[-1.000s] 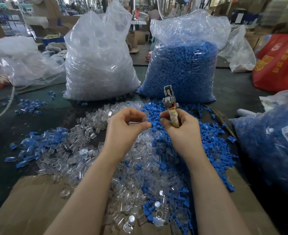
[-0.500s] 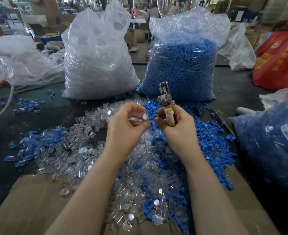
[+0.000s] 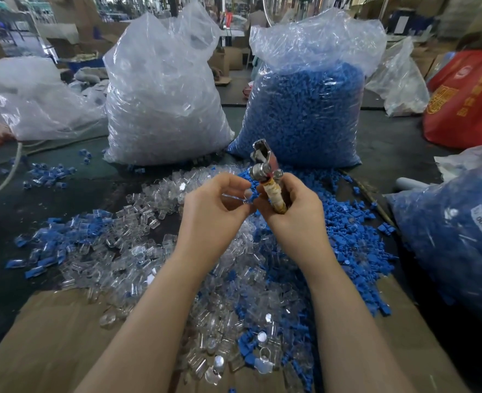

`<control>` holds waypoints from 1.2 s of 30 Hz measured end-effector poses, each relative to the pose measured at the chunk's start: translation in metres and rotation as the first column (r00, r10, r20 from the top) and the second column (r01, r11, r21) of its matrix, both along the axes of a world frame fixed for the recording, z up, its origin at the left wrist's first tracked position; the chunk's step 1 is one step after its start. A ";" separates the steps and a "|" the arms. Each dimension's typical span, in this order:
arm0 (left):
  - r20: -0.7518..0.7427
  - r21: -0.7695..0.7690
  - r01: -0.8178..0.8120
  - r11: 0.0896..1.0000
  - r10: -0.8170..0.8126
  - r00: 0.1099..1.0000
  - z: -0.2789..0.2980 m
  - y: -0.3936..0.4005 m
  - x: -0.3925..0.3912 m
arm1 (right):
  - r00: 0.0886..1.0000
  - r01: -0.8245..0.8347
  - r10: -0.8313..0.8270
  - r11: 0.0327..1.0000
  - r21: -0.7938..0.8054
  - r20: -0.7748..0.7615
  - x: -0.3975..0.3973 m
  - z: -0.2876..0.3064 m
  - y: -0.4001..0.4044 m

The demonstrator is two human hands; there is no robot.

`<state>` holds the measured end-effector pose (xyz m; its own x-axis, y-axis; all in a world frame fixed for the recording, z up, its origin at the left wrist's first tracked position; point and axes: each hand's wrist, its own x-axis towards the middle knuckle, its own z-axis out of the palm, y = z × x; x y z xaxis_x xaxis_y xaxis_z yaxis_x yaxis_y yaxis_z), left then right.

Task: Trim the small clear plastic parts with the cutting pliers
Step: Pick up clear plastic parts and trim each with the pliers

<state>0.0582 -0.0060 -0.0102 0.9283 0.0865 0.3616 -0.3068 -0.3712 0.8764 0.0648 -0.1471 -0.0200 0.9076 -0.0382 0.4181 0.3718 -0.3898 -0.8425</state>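
The right hand [image 3: 291, 211] grips the pliers [image 3: 268, 177] upright; the left hand [image 3: 214, 211] pinches a clear part [image 3: 241, 198] beside them. Both hover over the pile [image 3: 149, 251].

We have one wide-angle view, worn on the head, looking forward and down, close over both forearms. Near us lies the flat brown cardboard sheet [image 3: 50, 341]; far off stand two tall clear plastic sacks [image 3: 160, 89].
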 end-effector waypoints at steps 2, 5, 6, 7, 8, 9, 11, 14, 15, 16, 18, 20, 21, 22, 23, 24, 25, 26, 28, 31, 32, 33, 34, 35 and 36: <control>-0.058 -0.041 0.022 0.999 -0.025 0.998 0.001 -0.001 0.000 | 1.000 0.009 -0.009 1.000 0.005 -0.002 0.000 0.000 0.000; -0.136 -0.147 0.055 0.988 -0.076 0.988 0.003 -0.001 0.001 | 1.000 0.013 -0.013 1.000 0.022 0.006 0.000 0.000 -0.001; -0.152 -0.184 0.059 0.981 -0.088 0.984 0.003 -0.001 0.001 | 1.000 0.015 -0.015 1.000 0.019 0.010 0.000 -0.001 -0.002; -0.159 -0.211 0.058 0.976 -0.093 0.983 0.003 -0.001 0.002 | 1.000 0.016 -0.016 1.000 0.013 0.011 0.000 -0.001 -0.002; -0.158 -0.226 0.056 0.973 -0.093 0.983 0.003 -0.002 0.001 | 1.000 0.017 -0.017 1.000 0.009 0.010 0.001 -0.001 -0.002; -0.154 -0.236 0.051 0.970 -0.090 0.984 0.003 -0.002 0.001 | 1.000 0.016 -0.016 1.000 0.008 0.010 0.001 -0.001 -0.002; -0.148 -0.247 0.040 0.968 -0.078 0.986 0.003 -0.004 0.001 | 1.000 0.009 -0.009 1.000 0.014 0.014 0.001 -0.001 -0.002; -0.150 -0.250 0.018 0.968 -0.057 0.987 0.003 -0.004 0.001 | 1.000 -0.003 0.003 0.999 0.042 0.005 0.001 0.000 -0.003; -0.153 -0.262 0.010 0.965 -0.052 0.987 0.003 -0.003 0.001 | 1.000 -0.008 0.008 0.998 0.055 0.000 0.000 -0.001 -0.003; -0.157 -0.276 0.003 0.961 -0.048 0.987 0.003 -0.003 0.001 | 1.000 -0.012 0.012 0.998 0.065 -0.002 0.000 -0.001 -0.003; -0.157 -0.299 -0.006 0.954 -0.043 0.987 0.003 -0.003 0.001 | 1.000 -0.015 0.015 0.998 0.069 0.006 0.000 -0.001 -0.003; -0.153 -0.302 -0.005 0.953 -0.044 0.987 0.003 -0.003 0.000 | 1.000 -0.013 0.013 0.999 0.049 0.007 0.001 -0.001 -0.003; -0.152 -0.299 -0.003 0.954 -0.045 0.987 0.003 -0.003 0.000 | 1.000 -0.011 0.011 0.999 0.032 0.000 0.001 -0.001 -0.004; -0.151 -0.298 -0.001 0.955 -0.046 0.987 0.003 -0.003 0.000 | 1.000 -0.010 0.010 1.000 0.016 -0.006 0.002 -0.001 -0.004; -0.149 -0.296 0.000 0.955 -0.047 0.988 0.003 -0.003 0.000 | 1.000 -0.013 0.013 1.000 0.005 -0.008 0.002 -0.002 -0.004; -0.147 -0.296 0.002 0.955 -0.048 0.988 0.004 -0.003 0.000 | 1.000 -0.019 0.019 1.000 0.000 -0.008 0.002 -0.002 -0.004; -0.146 -0.298 0.005 0.955 -0.050 0.988 0.004 -0.002 0.000 | 1.000 -0.023 0.023 1.000 -0.001 -0.007 0.002 -0.002 -0.004; -0.143 -0.299 0.009 0.954 -0.054 0.988 0.004 -0.002 0.000 | 1.000 -0.027 0.027 1.000 0.000 -0.007 0.002 -0.002 -0.004; -0.138 -0.298 0.017 0.954 -0.061 0.989 0.004 -0.001 0.000 | 1.000 -0.029 0.029 1.000 0.004 -0.007 0.002 -0.002 -0.004; -0.141 -0.307 0.014 0.952 -0.060 0.988 0.004 -0.001 0.001 | 0.999 -0.034 0.034 0.999 0.005 -0.019 0.003 -0.002 -0.004; -0.145 -0.311 0.010 0.950 -0.058 0.988 0.004 -0.001 0.001 | 0.999 -0.039 0.039 0.999 0.008 -0.030 0.003 -0.002 -0.003; -0.147 -0.317 0.005 0.948 -0.055 0.988 0.004 0.000 0.002 | 0.998 -0.043 0.043 0.999 0.009 -0.044 0.002 -0.001 -0.004; -0.147 -0.326 -0.002 0.946 -0.049 0.988 0.003 0.000 0.002 | 0.997 -0.044 0.044 0.999 0.009 -0.060 0.002 -0.001 -0.004; -0.148 -0.337 -0.010 0.941 -0.042 0.988 0.003 0.001 0.003 | 0.996 -0.043 0.044 0.999 0.009 -0.077 0.003 -0.001 -0.005; -0.148 -0.353 -0.019 0.935 -0.035 0.988 0.002 0.002 0.004 | 0.995 -0.043 0.044 0.999 0.010 -0.095 0.003 -0.001 -0.006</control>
<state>0.0623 -0.0035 -0.0078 0.9704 0.1752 0.1664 -0.1640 -0.0280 0.9861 0.0678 -0.1531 -0.0208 0.9441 -0.0005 0.3297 0.3064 -0.3680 -0.8779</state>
